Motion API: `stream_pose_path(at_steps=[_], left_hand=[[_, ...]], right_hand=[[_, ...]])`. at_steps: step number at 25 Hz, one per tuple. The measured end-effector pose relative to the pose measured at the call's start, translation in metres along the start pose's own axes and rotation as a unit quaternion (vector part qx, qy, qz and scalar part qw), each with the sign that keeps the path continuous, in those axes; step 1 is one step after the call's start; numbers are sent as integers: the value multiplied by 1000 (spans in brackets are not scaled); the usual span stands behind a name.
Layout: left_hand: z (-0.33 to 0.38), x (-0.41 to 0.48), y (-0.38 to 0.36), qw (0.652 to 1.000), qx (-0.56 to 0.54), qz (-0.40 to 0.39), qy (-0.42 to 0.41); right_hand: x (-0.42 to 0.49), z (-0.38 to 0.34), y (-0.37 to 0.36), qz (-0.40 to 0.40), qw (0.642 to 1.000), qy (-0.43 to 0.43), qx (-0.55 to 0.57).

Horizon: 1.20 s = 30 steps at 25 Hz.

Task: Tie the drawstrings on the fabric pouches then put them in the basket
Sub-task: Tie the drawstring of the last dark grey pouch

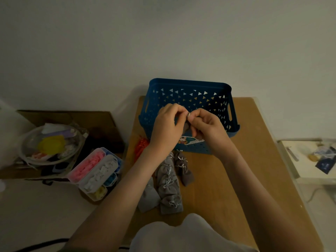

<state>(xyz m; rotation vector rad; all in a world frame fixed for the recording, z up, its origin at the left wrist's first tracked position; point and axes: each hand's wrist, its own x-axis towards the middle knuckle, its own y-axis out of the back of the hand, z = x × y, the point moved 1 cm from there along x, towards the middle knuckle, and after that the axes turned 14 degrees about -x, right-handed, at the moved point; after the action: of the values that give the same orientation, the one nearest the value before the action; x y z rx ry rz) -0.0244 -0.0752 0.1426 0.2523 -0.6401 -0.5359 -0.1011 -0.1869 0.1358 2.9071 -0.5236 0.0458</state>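
Plain pale wall [163,33] behind, small wooden table [263,133] at centre, brown cardboard box [63,115] at left on pale floor [36,206], white side table [309,176] at right, dim even light.

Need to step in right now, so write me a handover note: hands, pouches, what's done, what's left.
The left grip and right grip both pinch the silvery drawstring of a dark brown fabric pouch, held above the blue perforated plastic basket.
Grey and brown fabric pouches lie in a heap on the wooden table, nearer the person; an orange pouch lies left of the basket.
Done: no pouch shows in the basket, though the hands hide part.
Left: finish this tie, drop it in, then the rest.
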Motion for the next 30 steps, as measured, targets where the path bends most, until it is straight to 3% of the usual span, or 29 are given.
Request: stream_pose_path(at_steps=[4,11,14,20,24,27,30], left_hand=[[-1,-7,-4,995,-68,16,66],[1,-13,12,980,-124,-29,152],[2,-8,14,961,-178,-76,196],[-6,-3,16,948,-212,-86,221],[-10,-9,17,924,-295,-46,240],[-15,-8,19,899,-344,18,271],[-12,-4,18,867,-398,38,298]], right_hand=[[-4,-3,-6,24,999,31,-27],[0,-3,-15,59,994,16,-88],[2,-7,-15,80,995,22,-50],[1,-13,-14,81,997,21,1],[7,-14,7,39,989,30,-137],[5,-4,11,-1,954,18,-301],[3,2,9,8,943,-12,-332]])
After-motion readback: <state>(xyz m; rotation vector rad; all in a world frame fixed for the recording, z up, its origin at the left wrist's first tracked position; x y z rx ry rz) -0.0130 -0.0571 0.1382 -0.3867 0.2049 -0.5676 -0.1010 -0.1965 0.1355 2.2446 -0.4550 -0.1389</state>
